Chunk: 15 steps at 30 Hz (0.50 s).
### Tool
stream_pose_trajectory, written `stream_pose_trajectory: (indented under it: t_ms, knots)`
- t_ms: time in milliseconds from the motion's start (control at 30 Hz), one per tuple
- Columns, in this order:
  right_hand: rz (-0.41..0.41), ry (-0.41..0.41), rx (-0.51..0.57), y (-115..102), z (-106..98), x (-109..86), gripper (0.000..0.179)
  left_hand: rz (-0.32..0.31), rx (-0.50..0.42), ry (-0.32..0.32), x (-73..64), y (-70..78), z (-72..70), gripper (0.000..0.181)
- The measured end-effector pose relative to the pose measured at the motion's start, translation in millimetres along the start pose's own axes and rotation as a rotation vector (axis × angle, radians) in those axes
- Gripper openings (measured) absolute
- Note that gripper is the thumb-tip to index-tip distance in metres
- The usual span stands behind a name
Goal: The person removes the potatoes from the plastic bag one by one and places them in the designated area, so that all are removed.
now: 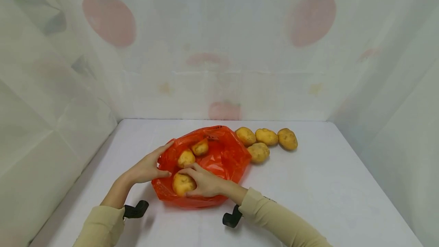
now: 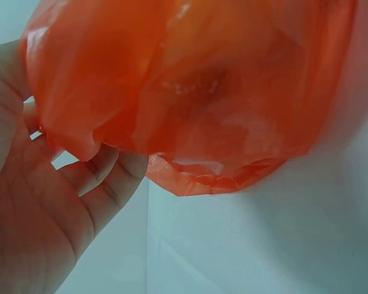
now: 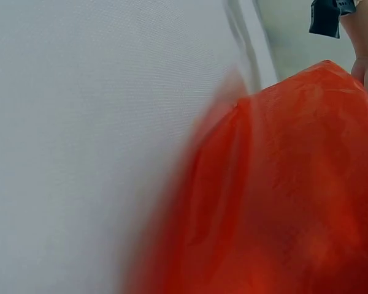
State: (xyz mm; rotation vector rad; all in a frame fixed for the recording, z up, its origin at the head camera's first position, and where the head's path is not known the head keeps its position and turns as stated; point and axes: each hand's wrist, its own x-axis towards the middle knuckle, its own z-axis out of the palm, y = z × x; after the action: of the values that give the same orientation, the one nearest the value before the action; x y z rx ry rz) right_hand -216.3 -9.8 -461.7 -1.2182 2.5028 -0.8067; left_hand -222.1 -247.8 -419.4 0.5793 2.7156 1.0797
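Note:
An open red plastic bag point(image 1: 236, 159) lies on its wide base on the table, its mouth facing up. My left hand point(image 1: 148, 167) holds the bag's left rim, thumb inside and fingers outside; the left wrist view shows those fingers behind the red film point(image 2: 202, 92). Inside the mouth, near the front rim, my right hand point(image 1: 207, 183) grips a potato point(image 1: 181, 185) between thumb and fingers. Two more potatoes sit deeper in the bag, one point(image 1: 186, 158) just behind the gripped one and another point(image 1: 201, 147) farther back. In the right wrist view, the bag's side point(image 3: 294, 177) hides the right hand.
Several loose potatoes lie at the bag's right: one point(image 1: 258, 153) close against it, one point(image 1: 245, 136) behind that, others point(image 1: 266, 137) farther right. The white table point(image 1: 326, 186) ends at a hanging patterned curtain point(image 1: 267, 87). Black wrist mounts point(image 1: 136, 209) hang below both wrists.

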Motion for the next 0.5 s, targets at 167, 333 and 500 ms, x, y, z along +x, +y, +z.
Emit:
stream_pose_trajectory:
  t_ms: [167,333,500]
  knots:
    - [0.010,-0.012,0.014,0,-1,-2.7,0.063,0.007,-0.004,0.002,-0.2,-0.7,0.2,0.093]
    - [-0.011,0.020,0.025,4,-6,-7.2,0.065,0.010,-0.009,0.001,0.0,-1.4,0.1,0.093]
    - [-0.022,0.064,0.023,9,-15,-11.6,0.065,0.013,-0.004,0.004,-0.3,-1.8,-0.4,0.093]
